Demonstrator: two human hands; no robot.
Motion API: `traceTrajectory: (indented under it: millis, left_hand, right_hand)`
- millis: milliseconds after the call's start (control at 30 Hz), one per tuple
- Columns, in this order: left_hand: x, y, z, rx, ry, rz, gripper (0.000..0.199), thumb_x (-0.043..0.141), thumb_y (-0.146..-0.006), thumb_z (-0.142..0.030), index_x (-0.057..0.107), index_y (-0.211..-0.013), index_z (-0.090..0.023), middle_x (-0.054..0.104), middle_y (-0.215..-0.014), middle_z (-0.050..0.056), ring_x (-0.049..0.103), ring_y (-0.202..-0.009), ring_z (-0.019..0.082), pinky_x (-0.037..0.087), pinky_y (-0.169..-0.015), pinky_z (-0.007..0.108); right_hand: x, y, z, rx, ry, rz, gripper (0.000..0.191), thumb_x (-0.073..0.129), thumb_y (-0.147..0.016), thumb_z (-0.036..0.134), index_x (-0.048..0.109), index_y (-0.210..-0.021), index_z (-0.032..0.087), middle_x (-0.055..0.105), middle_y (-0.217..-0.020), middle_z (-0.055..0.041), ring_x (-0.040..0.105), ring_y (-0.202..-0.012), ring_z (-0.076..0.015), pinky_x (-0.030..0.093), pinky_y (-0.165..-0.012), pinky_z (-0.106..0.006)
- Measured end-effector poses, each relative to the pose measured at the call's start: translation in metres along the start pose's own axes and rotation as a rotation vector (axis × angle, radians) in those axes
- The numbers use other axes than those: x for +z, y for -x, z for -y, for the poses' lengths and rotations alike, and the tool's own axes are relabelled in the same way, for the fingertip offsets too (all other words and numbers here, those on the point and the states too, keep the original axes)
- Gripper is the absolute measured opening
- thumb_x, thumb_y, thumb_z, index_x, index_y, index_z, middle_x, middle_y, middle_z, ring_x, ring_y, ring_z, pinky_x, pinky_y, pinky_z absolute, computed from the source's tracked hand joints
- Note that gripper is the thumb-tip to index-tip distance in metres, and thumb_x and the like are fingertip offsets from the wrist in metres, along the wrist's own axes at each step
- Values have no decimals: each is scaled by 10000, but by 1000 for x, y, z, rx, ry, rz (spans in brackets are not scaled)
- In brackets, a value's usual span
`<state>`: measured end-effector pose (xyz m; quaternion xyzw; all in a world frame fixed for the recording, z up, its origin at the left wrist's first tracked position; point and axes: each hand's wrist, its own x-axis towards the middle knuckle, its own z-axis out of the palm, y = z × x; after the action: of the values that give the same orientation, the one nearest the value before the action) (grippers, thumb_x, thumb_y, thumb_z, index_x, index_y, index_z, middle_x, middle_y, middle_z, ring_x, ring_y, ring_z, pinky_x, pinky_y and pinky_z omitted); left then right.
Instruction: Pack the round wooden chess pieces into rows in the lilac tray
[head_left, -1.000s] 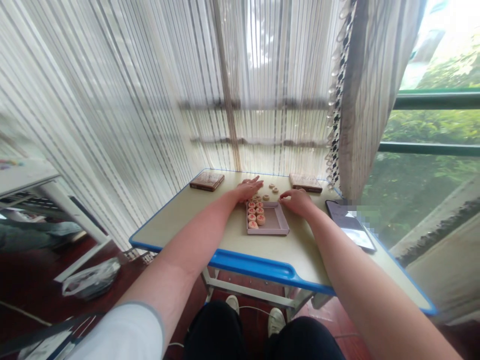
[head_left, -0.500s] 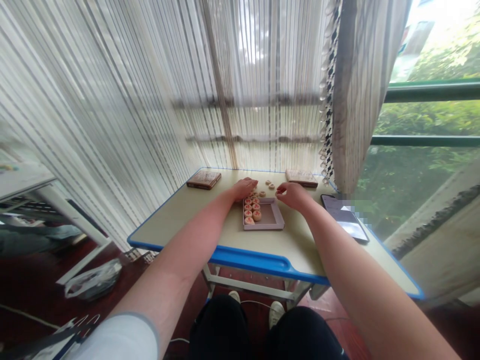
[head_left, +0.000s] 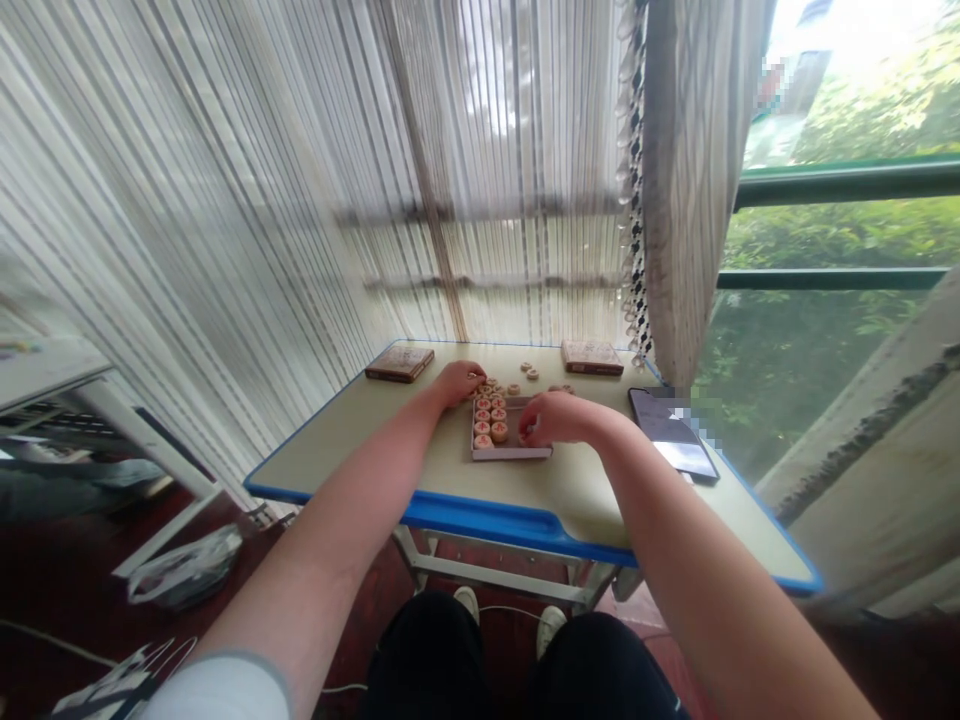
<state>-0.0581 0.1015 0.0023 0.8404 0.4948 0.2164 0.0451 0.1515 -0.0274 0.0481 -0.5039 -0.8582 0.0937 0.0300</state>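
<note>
A shallow white box (head_left: 517,454) lies on the table with round wooden xiangqi pieces (head_left: 482,428) in two columns along its left side, red characters facing up. My right hand (head_left: 553,418) reaches over the right part of the box. Its fingers are pinched on a xiangqi piece, mostly hidden, low over or at the box floor. My left hand (head_left: 459,383) is just beyond the box's back left corner, fingers closed around a piece. Several loose pieces (head_left: 514,389) lie behind the box, the nearest ones by my left fingertips.
A brown patterned flat box (head_left: 400,363) lies at the table's back left, and a similar box (head_left: 592,358) at the back right. A phone (head_left: 673,435) rests near the right edge. Sheer curtains (head_left: 510,200) hang behind the blue-edged table (head_left: 360,450).
My right hand has moved from the loose pieces right of the box to over the box. My left hand's fingers, stretched over the pieces before, are now curled. The view has shifted slightly.
</note>
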Motion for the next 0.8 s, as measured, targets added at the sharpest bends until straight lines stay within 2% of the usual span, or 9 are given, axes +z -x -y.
traceTrajectory:
  millis: [167,333,533,600,733,800]
  left_hand:
    - [-3,1,2,-56,4,-19,261,521,-760,-285,703,-914,-179,702,-876,47,618,-836,172,462,-789,264]
    - [-5,2,0,-64,5,-18,271,523,-756,-286,708,-915,-166,705,-861,58,624,-819,175,466,-773,259]
    - [-4,2,1,-62,-15,-18,276,519,-762,-294,703,-927,-173,704,-885,53,623,-830,167,459,-782,250]
    - [-3,1,2,-54,-20,-19,276,520,-761,-301,704,-923,-174,704,-884,54,623,-825,169,459,-775,250]
    - [-2,-1,3,-26,-38,-21,280,512,-768,-307,704,-922,-173,702,-887,62,620,-828,176,458,-775,260]
    - [-2,-1,3,-23,-55,-13,280,510,-771,-304,702,-928,-176,701,-899,61,619,-842,178,456,-787,262]
  right_hand:
    - [-7,4,2,25,-198,87,313,645,-629,466,722,-876,291,685,-818,9,588,-736,-167,413,-646,-248]
    - [-7,2,1,94,-202,23,239,645,-644,373,729,-847,278,691,-786,13,596,-729,-160,417,-650,-241]
    - [3,-6,-3,10,-215,89,242,638,-641,338,725,-864,307,689,-790,43,591,-711,-144,418,-647,-231]
    - [3,-6,-3,18,-219,74,260,638,-637,337,722,-881,309,686,-777,41,585,-707,-141,416,-642,-227]
    - [2,-6,-1,72,-191,-37,257,626,-648,386,726,-857,275,671,-706,15,572,-672,-145,406,-606,-233]
    - [2,-6,-1,74,-188,-16,254,633,-639,428,732,-802,261,669,-690,10,573,-659,-148,402,-591,-236]
